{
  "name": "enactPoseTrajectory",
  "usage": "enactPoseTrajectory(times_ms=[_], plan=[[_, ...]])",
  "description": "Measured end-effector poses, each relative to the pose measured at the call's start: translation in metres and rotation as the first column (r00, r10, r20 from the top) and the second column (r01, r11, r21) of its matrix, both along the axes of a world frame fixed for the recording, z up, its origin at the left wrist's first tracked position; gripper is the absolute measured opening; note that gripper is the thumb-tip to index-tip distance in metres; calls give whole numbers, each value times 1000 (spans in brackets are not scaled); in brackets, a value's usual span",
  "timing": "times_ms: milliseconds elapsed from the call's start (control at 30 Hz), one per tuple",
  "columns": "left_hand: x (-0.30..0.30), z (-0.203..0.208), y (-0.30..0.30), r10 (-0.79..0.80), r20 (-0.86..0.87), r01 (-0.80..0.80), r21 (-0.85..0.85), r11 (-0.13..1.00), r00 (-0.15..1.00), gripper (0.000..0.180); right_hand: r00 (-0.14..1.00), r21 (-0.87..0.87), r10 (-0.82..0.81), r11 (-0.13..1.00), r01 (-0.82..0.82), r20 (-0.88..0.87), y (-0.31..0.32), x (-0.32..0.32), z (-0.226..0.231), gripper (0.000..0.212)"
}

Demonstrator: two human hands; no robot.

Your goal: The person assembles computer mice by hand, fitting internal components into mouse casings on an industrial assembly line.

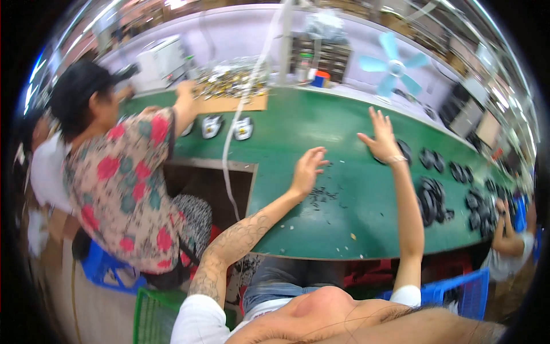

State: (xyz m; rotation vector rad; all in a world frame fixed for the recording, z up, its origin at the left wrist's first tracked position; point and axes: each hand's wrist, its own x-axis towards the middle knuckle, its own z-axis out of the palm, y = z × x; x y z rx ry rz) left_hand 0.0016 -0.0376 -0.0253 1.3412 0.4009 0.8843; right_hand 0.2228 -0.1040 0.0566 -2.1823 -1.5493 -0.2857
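Sleeves (197, 320), hands (307, 172) (381, 140) apart, black bits (324, 196) — nearer left

1. A green worktable (312, 117) is backed by a pale lilac partition (238, 34).
2. A dark drawer cabinet (336, 57) and a pale-blue fan (396, 69) are set along the worktable's far side.
3. Pale floor (94, 309) is seen at lower left, beside a blue stool (102, 267).
4. The upper left is crossed by strip lights (102, 16).
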Motion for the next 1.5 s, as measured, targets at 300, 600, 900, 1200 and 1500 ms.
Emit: enactPoseTrajectory(times_ms=[300,600,900,1200,1500], plan=[[18,7,-3,-28,70,27,25,999,997,42,534,-28,600,680,-733,596,-130,-257,171,29],[20,-3,18,24,31,-20,-114,993,999,48,297,95,710,310,-946,638,-69,-320,170,13],[16,4,14,19,-14,-20,-95,995,1000,49,150,65,720,145,-987,677,-49,-403,159,10],[6,0,32,80,-7,-81,-105,991,997,48,-5,-97,806,65,-993,592,-38,-360,133,7],[26,-19,9,-25,10,25,35,999,1000,45,429,122,870,412,-903,243,-137,-201,92,25]])
